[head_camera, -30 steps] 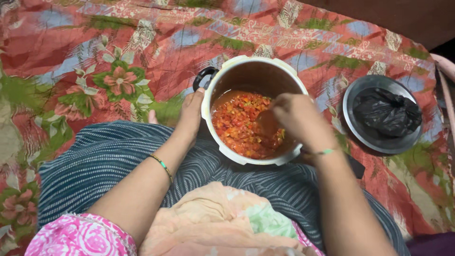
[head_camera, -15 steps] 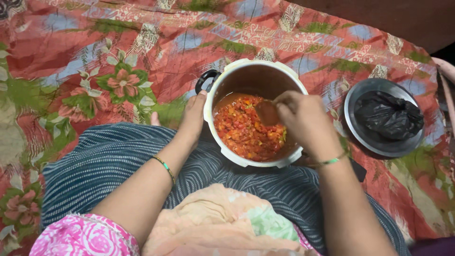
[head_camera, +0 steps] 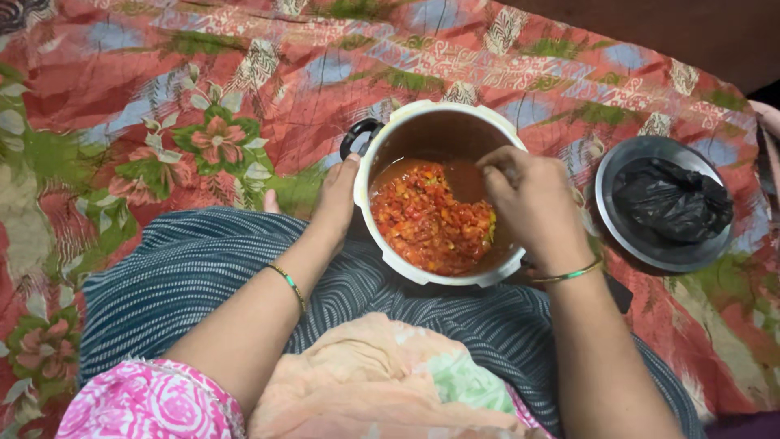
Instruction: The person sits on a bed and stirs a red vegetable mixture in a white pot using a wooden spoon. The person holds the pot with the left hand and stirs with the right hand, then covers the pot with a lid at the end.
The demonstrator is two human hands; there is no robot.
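Note:
A round metal pot with a pale rim and a black side handle rests on my lap, tilted toward me. It holds chopped red vegetables in reddish liquid. My left hand presses against the pot's left wall and steadies it. My right hand hovers over the pot's right side, fingers pinched together at the rim above the food. Whether they hold anything is hidden.
A flowered red and green cloth covers the surface around me. To the right lies a round metal lid with a crumpled black plastic bag on it. Striped blue fabric covers my legs.
My right hand has lifted out of the chopped vegetables and drawn up toward the pot's far right rim. The pot has shifted slightly. My left hand stays on the pot's side.

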